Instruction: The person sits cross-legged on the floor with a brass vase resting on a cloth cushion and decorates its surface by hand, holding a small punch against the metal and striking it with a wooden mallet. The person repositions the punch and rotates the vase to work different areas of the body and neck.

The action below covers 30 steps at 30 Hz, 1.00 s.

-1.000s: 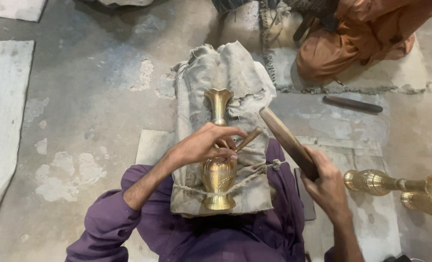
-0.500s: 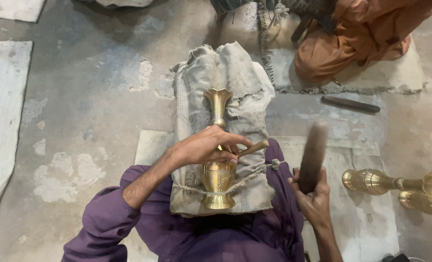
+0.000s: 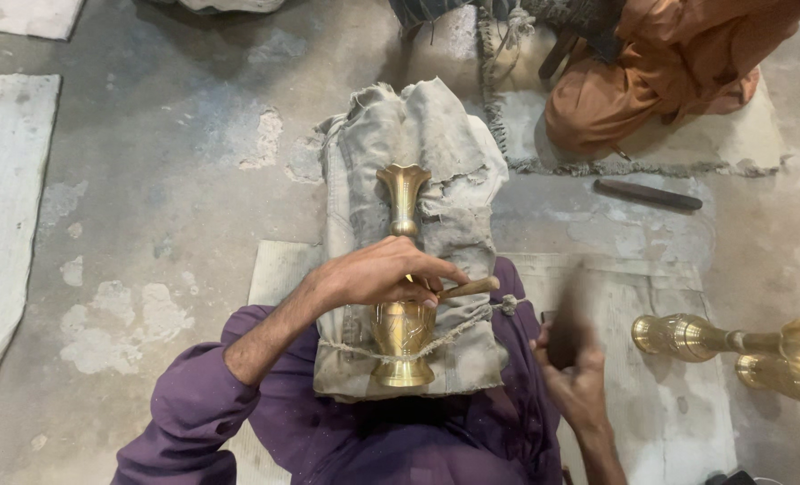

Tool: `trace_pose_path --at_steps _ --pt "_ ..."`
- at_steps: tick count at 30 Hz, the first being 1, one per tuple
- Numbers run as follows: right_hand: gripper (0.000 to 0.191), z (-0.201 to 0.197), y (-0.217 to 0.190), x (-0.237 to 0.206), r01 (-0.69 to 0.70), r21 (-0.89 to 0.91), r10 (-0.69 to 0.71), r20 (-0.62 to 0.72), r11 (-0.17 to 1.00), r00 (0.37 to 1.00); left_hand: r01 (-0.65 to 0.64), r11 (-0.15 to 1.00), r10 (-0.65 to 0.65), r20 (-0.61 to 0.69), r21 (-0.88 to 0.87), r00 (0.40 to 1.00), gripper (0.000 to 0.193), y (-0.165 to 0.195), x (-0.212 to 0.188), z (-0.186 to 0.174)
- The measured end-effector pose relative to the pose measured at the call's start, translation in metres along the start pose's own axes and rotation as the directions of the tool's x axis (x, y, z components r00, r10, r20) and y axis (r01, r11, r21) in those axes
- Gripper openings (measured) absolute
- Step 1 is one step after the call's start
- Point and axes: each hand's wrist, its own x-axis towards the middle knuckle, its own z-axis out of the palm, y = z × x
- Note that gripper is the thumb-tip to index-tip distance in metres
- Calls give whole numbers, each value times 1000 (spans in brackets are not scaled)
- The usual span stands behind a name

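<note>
fluted brass vase (image 3: 403, 269) (rough sacking (image 3: 436, 135))

I'm seeing a golden brass vase (image 3: 403, 269) showing fine engraved ribbing | grey-beige cloth bundle (image 3: 436, 153) looking stained | purple sleeves (image 3: 193, 413) | dark brown mallet (image 3: 569, 314) blurring | tan wooden-handled tool (image 3: 467, 288) | two more golden vases (image 3: 732, 346) | orange-brown garment (image 3: 660, 72) | mottled grey floor (image 3: 149, 153)
</note>
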Motion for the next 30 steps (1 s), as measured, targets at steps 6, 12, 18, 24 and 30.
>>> trace_pose_path --at_steps 6,12,18,24,30 --pt "43 -1 2 -4 -37 359 50 -28 933 998 -68 997 69 -35 24 997 51 -3 -3 -1" --pt "40 -3 5 -6 72 143 -61 -85 987 995 21 1000 -21 -5 14 1000 50 -8 -7 3" --pt "49 -10 -8 -5 -51 -469 24 -64 882 998 8 1000 -8 -42 -4 999 49 -9 -11 3" --pt "34 -11 -18 -3 14 0 -14 -109 1000 994 -24 1000 24 -39 -7 999 48 -8 -8 4" --pt "47 -13 -12 -5 -115 -484 33 -176 867 984 12 1000 -12 -4 7 1000 48 -6 -8 4"
